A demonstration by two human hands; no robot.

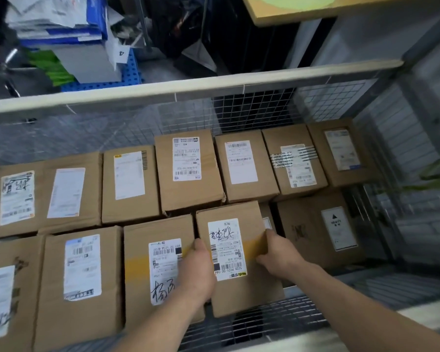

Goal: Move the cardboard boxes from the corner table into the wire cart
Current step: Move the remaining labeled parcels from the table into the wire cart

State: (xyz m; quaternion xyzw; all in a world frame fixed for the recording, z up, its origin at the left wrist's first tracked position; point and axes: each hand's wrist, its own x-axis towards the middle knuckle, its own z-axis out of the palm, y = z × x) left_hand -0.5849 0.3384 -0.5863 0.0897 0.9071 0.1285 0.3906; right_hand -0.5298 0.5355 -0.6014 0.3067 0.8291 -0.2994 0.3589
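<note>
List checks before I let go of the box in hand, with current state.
1. Left hand grips the held box at its left edge: ok.
2. Right hand grips its right edge: ok.
3. Box level with its neighbours: not ok; it lies skewed, with its near end over the wire cart mesh.
4. Slot underneath free: cannot tell; the box hides it.
5. Left fingers clear of the yellow-taped box: cannot tell; the hand lies right against it.

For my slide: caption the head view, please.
Left hand and right hand hold a labelled cardboard box among other boxes in the wire cart.
</note>
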